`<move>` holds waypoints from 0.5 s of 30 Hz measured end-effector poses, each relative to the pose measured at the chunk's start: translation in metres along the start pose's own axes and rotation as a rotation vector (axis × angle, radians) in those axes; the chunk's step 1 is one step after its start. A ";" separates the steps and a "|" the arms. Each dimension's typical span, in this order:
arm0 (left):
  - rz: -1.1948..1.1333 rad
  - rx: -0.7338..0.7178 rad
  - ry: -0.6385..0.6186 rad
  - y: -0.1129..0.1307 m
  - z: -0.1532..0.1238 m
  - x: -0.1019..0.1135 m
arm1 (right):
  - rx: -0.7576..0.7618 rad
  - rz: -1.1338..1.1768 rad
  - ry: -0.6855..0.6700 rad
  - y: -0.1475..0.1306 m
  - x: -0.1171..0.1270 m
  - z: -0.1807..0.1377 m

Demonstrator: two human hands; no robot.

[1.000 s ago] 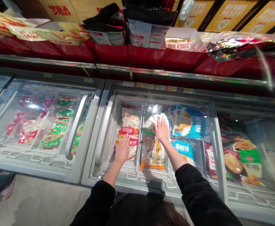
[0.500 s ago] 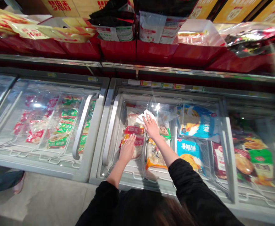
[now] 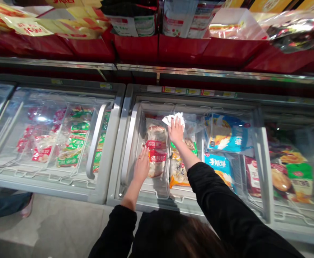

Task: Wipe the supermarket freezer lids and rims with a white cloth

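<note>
My right hand (image 3: 176, 132) presses a crumpled white wipe (image 3: 177, 118) onto the glass lid (image 3: 193, 130) of a chest freezer, fingers stretched over it. Lower and to the left, my left hand (image 3: 142, 165) lies on the same lid with its fingers out, close to the pale lid handle (image 3: 130, 143). Whether anything small is under its fingertips cannot be made out. Beneath the glass are red-labelled food bags (image 3: 157, 144), an orange and clear bag (image 3: 178, 172), and blue packs (image 3: 228, 134).
Another freezer with a handled lid (image 3: 96, 141) adjoins on the left. Above the freezers runs a metal-edged shelf (image 3: 200, 70) with red boxes and packaged goods. A person's leg and shoe (image 3: 26, 206) show at lower left on the grey tiled floor (image 3: 65, 222).
My right hand and the wipe have slid up the glass and slightly to the right. My left hand has shifted a little left, toward the handle. The view has tilted slightly.
</note>
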State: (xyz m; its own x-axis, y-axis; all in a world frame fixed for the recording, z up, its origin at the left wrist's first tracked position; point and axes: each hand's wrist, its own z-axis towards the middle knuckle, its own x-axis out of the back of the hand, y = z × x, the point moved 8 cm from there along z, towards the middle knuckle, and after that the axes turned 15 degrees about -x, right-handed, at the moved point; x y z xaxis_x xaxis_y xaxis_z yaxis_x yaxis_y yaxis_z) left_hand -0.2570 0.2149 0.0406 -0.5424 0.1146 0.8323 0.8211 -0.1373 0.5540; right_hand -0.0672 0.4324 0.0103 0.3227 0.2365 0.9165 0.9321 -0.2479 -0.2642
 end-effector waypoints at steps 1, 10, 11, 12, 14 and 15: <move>0.008 0.005 0.022 -0.001 -0.006 0.003 | 0.083 -0.001 -0.030 -0.025 -0.008 -0.007; 0.069 -0.002 0.334 -0.003 -0.037 0.040 | 0.649 -0.089 -0.141 -0.098 -0.064 -0.139; 0.077 0.001 0.366 -0.003 -0.032 0.047 | 0.687 -0.095 -0.145 -0.091 -0.064 -0.146; 0.086 0.004 0.386 -0.003 -0.026 0.053 | 0.719 -0.099 -0.147 -0.083 -0.062 -0.151; 0.102 0.003 0.382 -0.005 -0.009 0.065 | 0.743 -0.111 -0.139 -0.069 -0.056 -0.149; 0.110 0.000 0.360 -0.007 0.000 0.070 | 0.731 -0.118 -0.130 -0.064 -0.052 -0.142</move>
State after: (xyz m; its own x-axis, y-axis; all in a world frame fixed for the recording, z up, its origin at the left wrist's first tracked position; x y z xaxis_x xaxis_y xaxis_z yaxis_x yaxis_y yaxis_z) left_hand -0.3005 0.2241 0.0952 -0.4784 -0.2545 0.8405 0.8781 -0.1299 0.4605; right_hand -0.1671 0.3020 0.0219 0.1882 0.3431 0.9202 0.8188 0.4626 -0.3399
